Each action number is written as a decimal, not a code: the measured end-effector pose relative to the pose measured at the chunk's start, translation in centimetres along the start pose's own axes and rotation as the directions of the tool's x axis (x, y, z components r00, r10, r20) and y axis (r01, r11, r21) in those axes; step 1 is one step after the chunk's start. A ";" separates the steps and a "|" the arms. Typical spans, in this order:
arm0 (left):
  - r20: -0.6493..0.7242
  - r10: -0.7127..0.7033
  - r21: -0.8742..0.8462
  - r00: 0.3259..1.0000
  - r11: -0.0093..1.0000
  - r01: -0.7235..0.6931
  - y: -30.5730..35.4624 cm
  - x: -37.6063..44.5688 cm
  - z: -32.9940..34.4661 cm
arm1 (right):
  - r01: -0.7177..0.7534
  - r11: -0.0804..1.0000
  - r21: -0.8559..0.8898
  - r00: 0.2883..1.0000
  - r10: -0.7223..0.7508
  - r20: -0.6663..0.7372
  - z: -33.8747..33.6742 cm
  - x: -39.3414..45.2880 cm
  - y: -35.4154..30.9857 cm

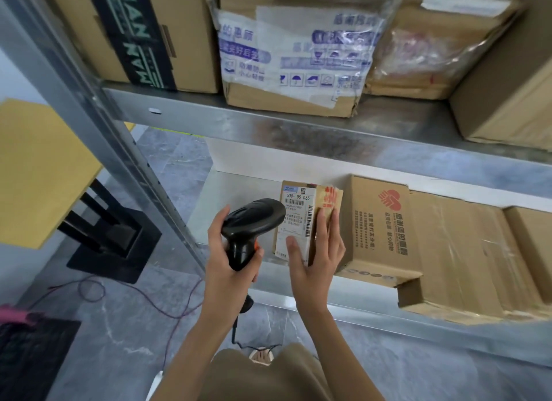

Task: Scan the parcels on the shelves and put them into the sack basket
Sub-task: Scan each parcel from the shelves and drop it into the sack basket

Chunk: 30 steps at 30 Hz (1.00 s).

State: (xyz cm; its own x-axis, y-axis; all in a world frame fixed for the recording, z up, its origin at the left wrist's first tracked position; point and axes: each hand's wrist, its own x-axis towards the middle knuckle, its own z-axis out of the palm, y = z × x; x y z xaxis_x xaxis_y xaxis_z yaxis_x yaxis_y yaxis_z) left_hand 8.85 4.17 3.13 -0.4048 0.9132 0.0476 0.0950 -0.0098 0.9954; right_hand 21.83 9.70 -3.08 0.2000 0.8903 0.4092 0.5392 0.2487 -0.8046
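Nearest the camera, two bare forearms reaching up from a tan-clothed lap, with one sandalled foot (pixel 263 356) on the grey marbled floor (pixel 125 326) between them. Left hand (pixel 230 263) wrapped tightly round the grip of a black barcode scanner (pixel 254 224), thumb up along its side, scanner head aimed right toward the white shipping label (pixel 295 221). Thin cable (pixel 236 326) hanging from the scanner's base down toward the floor. Right hand (pixel 316 251) holding a small brown parcel (pixel 307 221), thumb lying across the label's lower part, fingers laid up the parcel's right face. Parcel upright at the front edge of the lower shelf (pixel 227 191), its label printed "530-D5 065" above barcodes, just beside the scanner's nose. Immediately right of it, touching or nearly so, a taller carton with a red heart logo (pixel 382 230), then larger taped cartons (pixel 478 251) running off to the right. Left of the shelving, a slanted metal upright (pixel 98 125), a black stand base (pixel 110 245) carrying a yellow panel (pixel 38 173), and a reddish wire (pixel 134 293) looping over the floor. Farther up, on the upper shelf (pixel 268 122): a carton with a black "MAN" band (pixel 134 36), a crumpled box with blue-printed tape (pixel 292 51), and more brown boxes (pixel 507 86) to the right.
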 end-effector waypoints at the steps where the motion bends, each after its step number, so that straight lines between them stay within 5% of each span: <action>1: -0.002 0.003 0.007 1.000 1.000 -0.003 -0.1 -0.1 -0.1 | -0.001 1.000 0.001 1.000 0.001 0.002 0.0 0.0 -0.1; 17: 0.042 0.032 -0.029 0.999 0.999 -0.031 -0.1 -0.9 0.0 | -0.084 0.996 0.040 0.996 0.085 -0.034 -2.3 -0.8 -1.0; 30: 0.445 0.182 -0.175 0.877 0.978 -0.114 4.2 -2.9 13.5 | -0.271 0.930 0.249 0.879 0.344 -0.331 -17.7 -1.0 1.2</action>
State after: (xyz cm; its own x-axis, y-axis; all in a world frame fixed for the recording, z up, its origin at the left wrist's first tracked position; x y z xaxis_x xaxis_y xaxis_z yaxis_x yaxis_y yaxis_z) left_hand 22.76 6.97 6.04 0.0668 0.9803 0.1858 -0.0204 -0.1849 0.9826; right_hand 36.73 2.36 3.17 0.6323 0.7413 0.2251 0.2437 0.0855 -0.9661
